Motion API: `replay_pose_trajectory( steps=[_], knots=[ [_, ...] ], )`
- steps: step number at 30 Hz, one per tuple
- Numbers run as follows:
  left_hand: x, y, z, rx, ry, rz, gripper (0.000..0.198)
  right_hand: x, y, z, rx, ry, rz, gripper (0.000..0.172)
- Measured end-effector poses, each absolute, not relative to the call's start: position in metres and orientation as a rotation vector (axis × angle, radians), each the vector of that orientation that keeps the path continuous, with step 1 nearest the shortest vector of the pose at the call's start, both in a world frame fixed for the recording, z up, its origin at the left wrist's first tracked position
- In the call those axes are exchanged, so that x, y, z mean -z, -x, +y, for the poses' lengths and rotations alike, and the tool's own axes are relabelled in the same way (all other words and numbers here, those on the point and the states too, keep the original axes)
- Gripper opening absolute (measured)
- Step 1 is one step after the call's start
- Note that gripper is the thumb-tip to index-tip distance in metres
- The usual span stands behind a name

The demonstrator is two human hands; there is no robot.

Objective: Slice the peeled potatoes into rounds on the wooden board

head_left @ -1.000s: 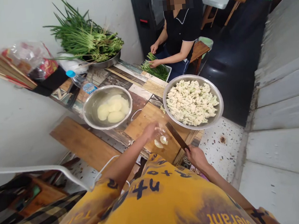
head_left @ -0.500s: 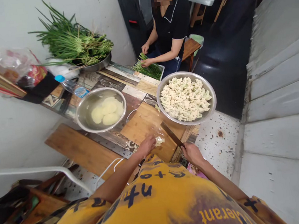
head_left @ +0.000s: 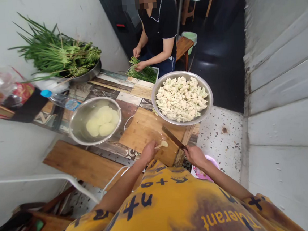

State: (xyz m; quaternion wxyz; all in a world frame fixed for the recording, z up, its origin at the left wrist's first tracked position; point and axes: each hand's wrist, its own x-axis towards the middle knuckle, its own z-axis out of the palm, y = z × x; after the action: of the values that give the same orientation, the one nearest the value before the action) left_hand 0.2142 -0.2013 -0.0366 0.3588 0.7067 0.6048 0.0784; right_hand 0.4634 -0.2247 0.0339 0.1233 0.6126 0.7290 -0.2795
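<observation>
My right hand (head_left: 196, 155) is wrapped round the handle of a kitchen knife (head_left: 173, 138). Its blade points away from me to the left, seen nearly edge-on over the right part of the wooden cutting board (head_left: 135, 130). My left hand (head_left: 149, 152) is closed at the board's near side, its fingertips at a small pale piece (head_left: 164, 144) with a rounded end and a thin part running toward the fingers. I cannot make out its kind. Left of the board stands a steel bowl (head_left: 74, 125) with peeled potatoes (head_left: 105, 120); behind it on the right, a steel bowl (head_left: 209, 97) of cauliflower florets (head_left: 181, 98).
A water bottle (head_left: 60, 99) lies near a pan of green stalks (head_left: 64, 58) on the patterned table (head_left: 127, 98). Across it, a co-worker (head_left: 159, 31) handles green stalks over a tray. A wooden bench (head_left: 79, 160) is at left, a pink basin (head_left: 211, 159) below right.
The view has shifted, so most things appear farther left. The pale piece now shows as one rounded shape at my left fingertips. My right hand still grips the knife.
</observation>
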Motion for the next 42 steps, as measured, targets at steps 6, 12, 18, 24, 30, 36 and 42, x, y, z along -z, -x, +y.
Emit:
replay_pose_trajectory(
  steps=[6,12,18,24,30,36,42],
  knots=[
    [0.042,-0.236,-0.198,-0.246,-1.818,1.455,0.041,-0.029,-0.468,-0.225,0.846,-1.800,2.118,0.029],
    [0.042,-0.245,-0.189,-0.243,-1.779,1.425,0.046,-0.030,-0.467,-0.225,0.852,-1.802,2.102,0.031],
    [0.047,-0.242,-0.183,-0.356,-1.661,1.541,0.021,-0.033,-0.468,-0.223,0.862,-1.808,2.096,0.029],
    [0.057,-0.222,-0.170,-0.650,-1.260,1.691,0.031,-0.034,-0.470,-0.223,0.873,-1.812,2.090,0.030],
    [0.051,-0.214,-0.171,-0.735,-0.931,1.551,0.043,-0.031,-0.469,-0.224,0.878,-1.817,2.065,0.031],
    [0.043,-0.224,-0.167,-0.745,-0.669,1.489,0.035,-0.033,-0.468,-0.225,0.879,-1.822,2.057,0.032],
    [0.046,-0.226,-0.168,-0.659,-0.928,1.573,0.030,-0.036,-0.467,-0.229,0.811,-1.854,2.064,0.033]
  ],
)
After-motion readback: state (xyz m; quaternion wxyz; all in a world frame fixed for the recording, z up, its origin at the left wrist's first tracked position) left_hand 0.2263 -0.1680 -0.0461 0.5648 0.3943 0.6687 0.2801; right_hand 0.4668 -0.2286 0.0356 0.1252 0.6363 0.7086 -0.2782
